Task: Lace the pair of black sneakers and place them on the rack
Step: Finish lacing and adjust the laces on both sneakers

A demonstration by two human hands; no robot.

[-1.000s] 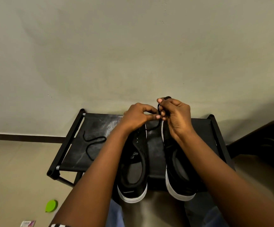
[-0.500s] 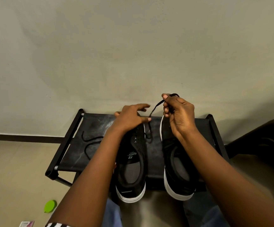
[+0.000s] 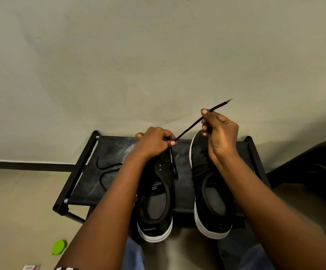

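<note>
2 black low-top sneakers with white soles stand side by side on the black fabric shelf of a black metal-framed shoe rack (image 3: pixel 76 172), toes toward the far pale wall (image 3: pixel 138 65) and heels overhanging the near edge. The left sneaker (image 3: pixel 156 207) shows a grey insole and a printed tongue label; the right sneaker (image 3: pixel 211 201) sits just beside it, with a strip of shelf between them. The left hand (image 3: pixel 154 145) rests over the front of the left sneaker, its fingers curled and pinching a thin black shoelace (image 3: pixel 189 129) at the thumb tip. The lace runs taut, up and to the right, to the right hand (image 3: pixel 219 131), which is raised above the toe of the right sneaker and grips the lace in curled fingers, the free tip sticking out beyond it toward the wall. The 2 hands are apart, joined only by the lace. A second loose black shoelace (image 3: pixel 107 172) lies curled on the left part of the shelf. On the beige floor (image 3: pixel 12 211) at near left lies a round green lid (image 3: pixel 59 246).
</note>
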